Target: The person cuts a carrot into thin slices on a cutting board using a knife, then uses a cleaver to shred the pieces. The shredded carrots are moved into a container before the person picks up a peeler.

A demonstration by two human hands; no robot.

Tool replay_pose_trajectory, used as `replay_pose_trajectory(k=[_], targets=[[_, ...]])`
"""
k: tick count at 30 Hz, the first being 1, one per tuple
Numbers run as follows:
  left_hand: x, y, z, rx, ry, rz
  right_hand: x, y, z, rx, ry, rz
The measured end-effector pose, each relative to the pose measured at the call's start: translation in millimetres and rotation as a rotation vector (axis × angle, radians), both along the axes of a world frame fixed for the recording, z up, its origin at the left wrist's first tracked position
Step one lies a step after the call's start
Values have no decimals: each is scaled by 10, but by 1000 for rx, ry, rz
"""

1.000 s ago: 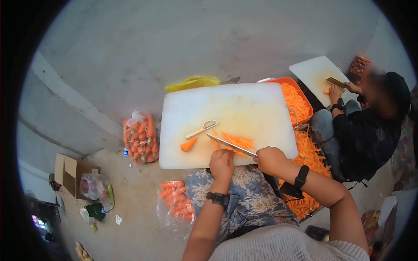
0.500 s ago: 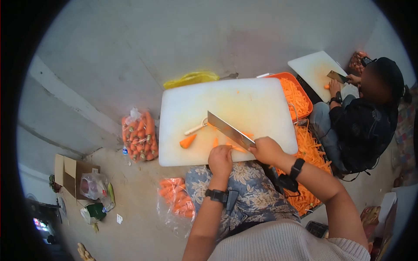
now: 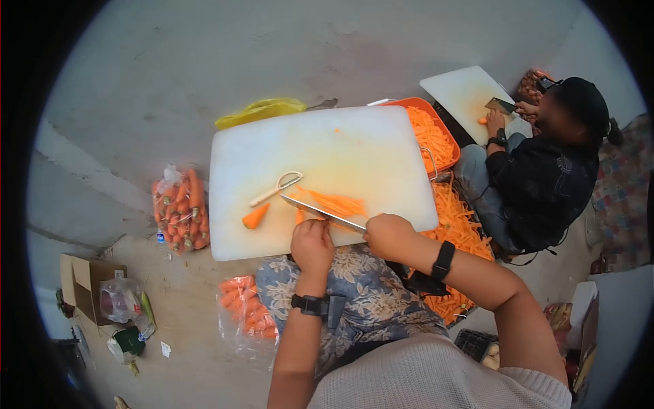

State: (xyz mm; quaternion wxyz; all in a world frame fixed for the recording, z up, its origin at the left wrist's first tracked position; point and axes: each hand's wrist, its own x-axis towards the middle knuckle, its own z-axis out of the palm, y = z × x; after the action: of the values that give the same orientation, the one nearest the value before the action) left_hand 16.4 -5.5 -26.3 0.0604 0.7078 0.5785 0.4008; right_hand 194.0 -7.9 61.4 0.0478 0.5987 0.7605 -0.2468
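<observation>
My right hand [image 3: 392, 235] grips the handle of a kitchen knife [image 3: 325, 216], its blade slanting across the white cutting board [image 3: 368, 150]. Cut carrot strips [image 3: 337, 203] lie just beyond the blade. At the board's front edge, my left hand [image 3: 312, 247] is closed, fingers curled at the near side of the blade on a carrot piece [image 3: 299, 216] that is mostly hidden. To the left lie a carrot chunk [image 3: 255, 217] and a peeler [image 3: 274, 191] with a pale handle.
An orange basin [image 3: 453, 143] and a dark crate below it hold carrot strips [image 3: 460, 218]. Bagged carrots [image 3: 181, 210] stand left of the board; another bag [image 3: 245, 310] lies nearer. A co-worker [image 3: 545, 170] cuts at another board [image 3: 463, 95]. A cardboard box [image 3: 88, 290] sits far left.
The knife has come down and left over the carrot, and more strips show beyond its blade. My left hand stays close to the blade. The whole view has shifted.
</observation>
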Motion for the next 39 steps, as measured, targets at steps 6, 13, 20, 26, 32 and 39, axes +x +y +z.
replay_pose_trajectory(k=[6, 13, 20, 26, 32, 39], targets=[[30, -16, -22, 13, 52, 20, -1, 31, 10, -43, 58, -186], [-38, -57, -61, 5, 37, -46, -119, -4, 88, 73, -29, 2], [20, -129, -72, -3, 131, -82, 25, -74, -216, 263, -11, 55], [96, -156, -80, -5, 261, -56, 266, -130, -117, 235, -93, 80], [9, -178, -40, 7, 160, -120, 381, -185, 105, 186, 38, -44], [-316, -131, 68, -21, -463, 297, 293, -194, 30, 67, 251, -68]])
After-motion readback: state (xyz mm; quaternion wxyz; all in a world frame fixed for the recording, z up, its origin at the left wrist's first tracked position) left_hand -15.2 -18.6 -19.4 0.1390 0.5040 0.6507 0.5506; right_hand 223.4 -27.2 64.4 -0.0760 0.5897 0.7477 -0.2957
